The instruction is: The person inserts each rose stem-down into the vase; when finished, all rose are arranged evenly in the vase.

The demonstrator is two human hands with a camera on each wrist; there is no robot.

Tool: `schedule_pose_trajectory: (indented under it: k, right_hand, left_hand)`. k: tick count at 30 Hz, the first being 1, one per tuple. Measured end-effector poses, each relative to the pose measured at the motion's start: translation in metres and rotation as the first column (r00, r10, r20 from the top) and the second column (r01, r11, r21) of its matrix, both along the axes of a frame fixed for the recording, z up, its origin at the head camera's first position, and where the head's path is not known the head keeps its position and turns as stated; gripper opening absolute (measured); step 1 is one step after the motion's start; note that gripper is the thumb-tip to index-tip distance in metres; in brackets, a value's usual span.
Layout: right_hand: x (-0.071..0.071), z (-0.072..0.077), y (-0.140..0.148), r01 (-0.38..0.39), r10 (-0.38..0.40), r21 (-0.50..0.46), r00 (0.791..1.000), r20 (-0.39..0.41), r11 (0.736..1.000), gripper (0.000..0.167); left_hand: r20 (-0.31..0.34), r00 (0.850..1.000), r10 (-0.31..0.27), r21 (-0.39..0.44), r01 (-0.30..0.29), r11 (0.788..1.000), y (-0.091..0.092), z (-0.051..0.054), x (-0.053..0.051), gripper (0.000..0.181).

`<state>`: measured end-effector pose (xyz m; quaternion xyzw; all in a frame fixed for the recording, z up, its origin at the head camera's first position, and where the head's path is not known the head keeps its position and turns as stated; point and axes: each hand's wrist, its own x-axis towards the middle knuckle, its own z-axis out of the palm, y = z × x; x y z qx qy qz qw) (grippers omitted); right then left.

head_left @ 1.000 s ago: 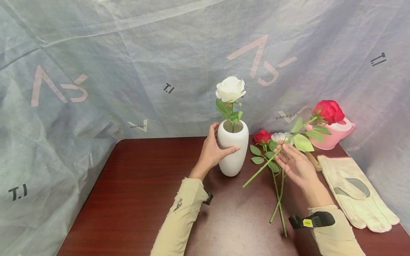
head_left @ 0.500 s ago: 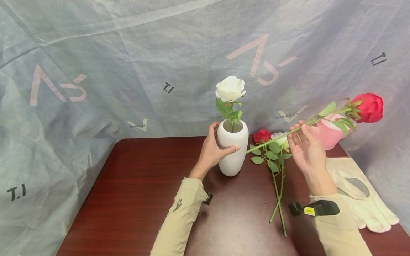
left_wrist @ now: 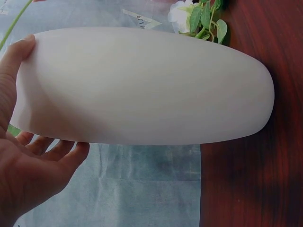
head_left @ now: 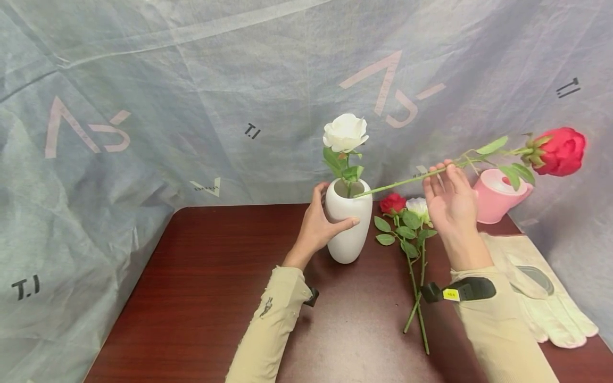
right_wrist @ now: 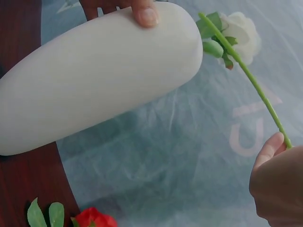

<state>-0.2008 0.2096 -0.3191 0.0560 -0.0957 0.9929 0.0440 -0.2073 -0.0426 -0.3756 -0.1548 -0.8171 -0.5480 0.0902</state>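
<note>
A white vase (head_left: 348, 234) stands upright on the table, a white rose (head_left: 345, 133) rising from its mouth. My left hand (head_left: 316, 227) grips the vase's upper part, thumb across the front and fingers round the far side. In my right hand (head_left: 450, 199) a red rose (head_left: 559, 151) is pinched by its green stem, the bloom pointing right. The stem's cut end lies over the vase's rim in the head view. From the right wrist, that stem (right_wrist: 258, 90) shows beyond the vase's mouth, in front of the white rose; whether it touches the rim I cannot tell.
Right of the vase, another red rose (head_left: 394, 204) and a white rose (head_left: 417, 207) lie with stems crossed. A pink watering can (head_left: 495, 199) stands behind at the right. Pale work gloves (head_left: 541, 298) lie at the right edge. Grey cloth (head_left: 249, 80) hangs behind the table.
My right hand has moved right, then up, tipping the red rose nearer to level. Its stem end has come up to the vase's rim. The left hand and vase have stayed put.
</note>
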Motion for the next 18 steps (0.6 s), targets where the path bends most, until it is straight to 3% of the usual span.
schedule_pose_trajectory:
  k: [5, 18]
  right_hand:
    - [-0.004, 0.005, -0.007, 0.037, -0.038, 0.036, 0.998, 0.040, 0.999, 0.006]
    - [-0.012, 0.016, -0.027, 0.121, -0.131, 0.193, 0.991, 0.039, 0.974, 0.007]
  left_hand:
    - [-0.001, 1.000, -0.004, 0.007, 0.004, 1.000, 0.000, 0.001, 0.000, 0.092]
    - [0.006, 1.000, 0.005, 0.008, -0.005, 1.000, 0.001, 0.001, 0.001, 0.093]
